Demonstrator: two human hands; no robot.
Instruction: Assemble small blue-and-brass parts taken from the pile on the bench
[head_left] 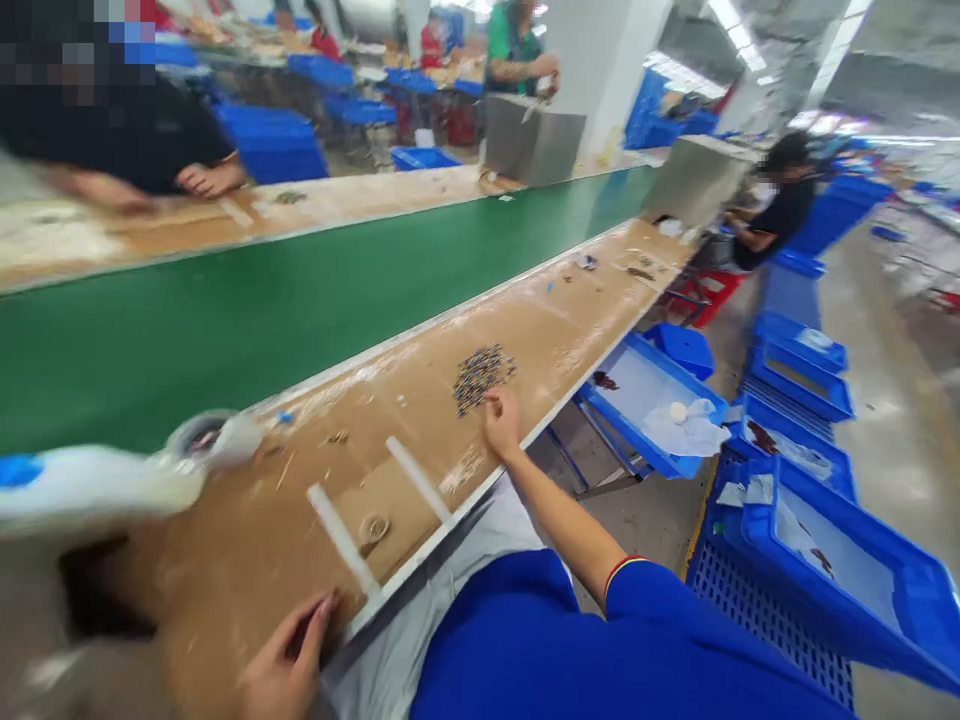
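Note:
A pile of small dark parts with blue and yellowish bits lies spread on the brown-topped workbench. At the near edge of that pile is my right hand, its fingertips pinched together. Whatever they may hold is too small to name. My left hand is low at the bench's near edge, blurred, with thumb and fingers curled around a dark, reddish-brown area that I cannot identify. Between two white strips on the bench sits a small round ring-shaped item.
A green conveyor belt runs beyond the bench. A tape roll and a blurred white bottle-like object are at left. Blue trays stand to the right. Co-workers sit across the belt and farther down the bench.

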